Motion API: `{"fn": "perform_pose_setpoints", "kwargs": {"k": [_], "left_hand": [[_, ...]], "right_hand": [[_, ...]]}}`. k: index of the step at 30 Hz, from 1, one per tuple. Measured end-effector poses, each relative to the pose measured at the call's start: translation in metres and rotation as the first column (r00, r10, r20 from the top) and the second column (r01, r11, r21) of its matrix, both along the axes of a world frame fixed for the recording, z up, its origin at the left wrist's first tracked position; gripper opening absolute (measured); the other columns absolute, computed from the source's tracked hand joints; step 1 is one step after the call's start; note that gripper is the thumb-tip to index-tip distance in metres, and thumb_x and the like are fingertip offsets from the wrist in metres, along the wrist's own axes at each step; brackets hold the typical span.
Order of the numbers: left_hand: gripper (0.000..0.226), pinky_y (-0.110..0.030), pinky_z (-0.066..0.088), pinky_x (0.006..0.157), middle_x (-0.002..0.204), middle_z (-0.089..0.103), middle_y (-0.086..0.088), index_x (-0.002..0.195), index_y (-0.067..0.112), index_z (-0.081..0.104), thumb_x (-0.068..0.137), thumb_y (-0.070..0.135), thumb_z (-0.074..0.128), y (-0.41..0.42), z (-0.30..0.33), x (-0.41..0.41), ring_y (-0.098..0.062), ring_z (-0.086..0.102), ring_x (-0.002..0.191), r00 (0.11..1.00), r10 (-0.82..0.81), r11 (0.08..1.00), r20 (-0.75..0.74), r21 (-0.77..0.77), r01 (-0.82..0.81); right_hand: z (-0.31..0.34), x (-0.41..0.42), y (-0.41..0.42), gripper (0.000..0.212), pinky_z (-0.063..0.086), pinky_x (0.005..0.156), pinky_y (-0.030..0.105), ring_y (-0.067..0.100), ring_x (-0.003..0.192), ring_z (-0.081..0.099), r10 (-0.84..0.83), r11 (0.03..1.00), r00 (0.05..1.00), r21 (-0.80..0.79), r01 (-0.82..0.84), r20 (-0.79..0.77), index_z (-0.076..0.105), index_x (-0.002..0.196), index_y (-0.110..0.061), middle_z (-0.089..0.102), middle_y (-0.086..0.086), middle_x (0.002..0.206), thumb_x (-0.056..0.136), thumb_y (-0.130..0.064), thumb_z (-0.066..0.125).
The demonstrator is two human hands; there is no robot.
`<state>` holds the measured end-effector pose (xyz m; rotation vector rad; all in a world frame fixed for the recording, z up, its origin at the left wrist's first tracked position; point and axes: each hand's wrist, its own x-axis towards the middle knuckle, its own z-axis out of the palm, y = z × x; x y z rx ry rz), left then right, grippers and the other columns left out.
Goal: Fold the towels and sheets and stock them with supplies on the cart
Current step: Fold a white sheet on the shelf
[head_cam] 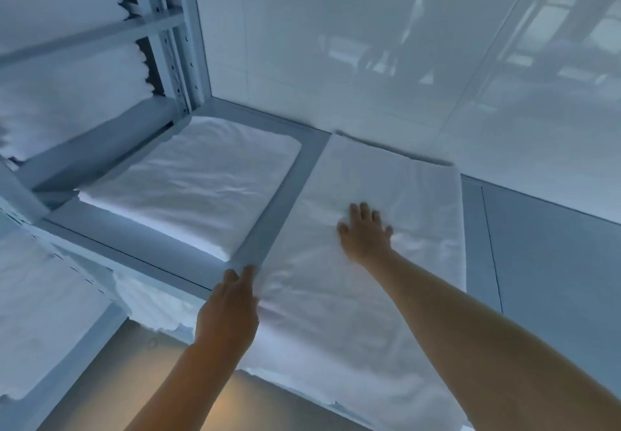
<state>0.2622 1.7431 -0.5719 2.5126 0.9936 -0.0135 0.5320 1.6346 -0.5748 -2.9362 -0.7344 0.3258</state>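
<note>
Right hand flat, fingers spread, palm pressing top of folded white cotton sheet; grips nothing. Left hand fingers straight, tips against sheet's left edge, nothing held. Sheet lies on grey metal shelf surface, far end near glossy white wall panel. Second folded white sheet beside it on left, apart. Stacked white linens fill grey rack shelves at left.
</note>
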Motion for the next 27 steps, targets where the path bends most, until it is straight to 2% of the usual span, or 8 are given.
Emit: {"fn": "perform_pose_setpoints", "kwargs": {"k": [4, 7, 9, 12, 17, 20, 24, 27], "left_hand": [[0.052, -0.033, 0.043, 0.064, 0.109, 0.045, 0.002, 0.138, 0.03, 0.044, 0.094, 0.005, 0.054, -0.001, -0.014, 0.003, -0.018, 0.044, 0.087, 1.0, 0.003, 0.998, 0.019, 0.055, -0.004], [0.057, -0.037, 0.049, 0.067, 0.118, 0.048, 0.0, 0.141, 0.027, 0.044, 0.091, 0.002, 0.055, -0.012, -0.014, 0.01, -0.021, 0.048, 0.095, 0.999, -0.005, 0.995, 0.045, 0.101, 0.0], [0.053, -0.041, 0.054, 0.082, 0.129, 0.05, -0.002, 0.145, 0.024, 0.042, 0.096, 0.013, 0.057, -0.022, -0.012, 0.018, -0.024, 0.054, 0.105, 0.998, -0.061, 0.983, 0.032, 0.173, 0.055], [0.048, -0.045, 0.05, 0.096, 0.146, 0.047, -0.003, 0.148, 0.023, 0.044, 0.101, 0.031, 0.054, -0.034, -0.007, 0.044, -0.028, 0.051, 0.126, 0.982, -0.177, 0.961, 0.064, 0.225, 0.158], [0.058, -0.046, 0.027, 0.122, 0.168, 0.023, -0.003, 0.16, 0.025, 0.028, 0.107, 0.045, 0.038, -0.057, -0.013, 0.104, -0.028, 0.018, 0.156, 0.86, -0.508, 0.817, -0.057, 0.285, 0.501], [0.064, -0.045, 0.017, 0.126, 0.171, 0.015, -0.005, 0.163, 0.022, 0.02, 0.107, 0.049, 0.032, -0.068, -0.022, 0.13, -0.027, 0.011, 0.158, 0.797, -0.6, 0.764, -0.065, 0.249, 0.595], [0.076, -0.047, 0.012, 0.127, 0.172, 0.009, 0.002, 0.164, 0.027, 0.014, 0.098, 0.063, 0.008, -0.085, -0.033, 0.152, -0.023, 0.008, 0.159, 0.779, -0.623, 0.743, -0.071, 0.258, 0.617], [0.074, -0.049, 0.012, 0.126, 0.172, 0.011, 0.006, 0.164, 0.032, 0.014, 0.097, 0.063, 0.011, -0.092, -0.04, 0.158, -0.021, 0.009, 0.159, 0.783, -0.62, 0.746, -0.051, 0.272, 0.608]], "right_hand": [[-0.029, -0.011, -0.024, 0.061, 0.016, 0.124, 0.053, 0.028, 0.157, 0.015, 0.033, 0.993, 0.992, 0.106, -0.046, 0.121, 0.018, 0.164, -0.022, 0.015, 0.005, 0.172, 0.108, -0.046, 0.026], [-0.029, -0.012, -0.029, 0.062, 0.013, 0.125, 0.051, 0.026, 0.158, 0.013, 0.03, 0.99, 0.992, 0.131, -0.046, 0.119, 0.017, 0.164, -0.024, 0.013, 0.003, 0.172, 0.108, -0.047, 0.025], [-0.028, -0.015, -0.037, 0.062, 0.012, 0.126, 0.05, 0.025, 0.158, 0.012, 0.03, 0.989, 0.994, 0.144, -0.046, 0.108, 0.016, 0.164, -0.025, 0.011, 0.001, 0.173, 0.108, -0.048, 0.025], [-0.029, -0.019, -0.052, 0.062, 0.01, 0.127, 0.048, 0.023, 0.159, 0.011, 0.03, 0.986, 0.995, 0.163, -0.046, 0.099, 0.016, 0.165, -0.026, 0.01, -0.001, 0.173, 0.107, -0.048, 0.025], [-0.035, -0.037, -0.092, 0.063, 0.007, 0.128, 0.047, 0.02, 0.159, 0.007, 0.021, 0.98, 0.994, 0.196, -0.041, 0.106, 0.014, 0.165, -0.028, 0.008, -0.003, 0.173, 0.107, -0.049, 0.024], [-0.037, -0.054, -0.119, 0.064, 0.007, 0.128, 0.044, 0.018, 0.159, 0.007, -0.012, 0.976, 0.994, 0.216, -0.011, 0.107, 0.016, 0.165, -0.028, 0.009, -0.004, 0.173, 0.106, -0.05, 0.027], [-0.041, -0.068, -0.15, 0.065, 0.006, 0.129, 0.041, 0.016, 0.159, 0.008, -0.033, 0.963, 0.997, 0.268, 0.013, 0.073, 0.019, 0.164, -0.027, 0.012, -0.004, 0.172, 0.104, -0.048, 0.031], [-0.042, -0.054, -0.188, 0.066, 0.013, 0.127, 0.042, 0.018, 0.158, 0.013, 0.011, 0.969, 0.994, 0.243, -0.037, 0.111, 0.024, 0.163, -0.026, 0.017, -0.003, 0.171, 0.102, -0.05, 0.027]]}}
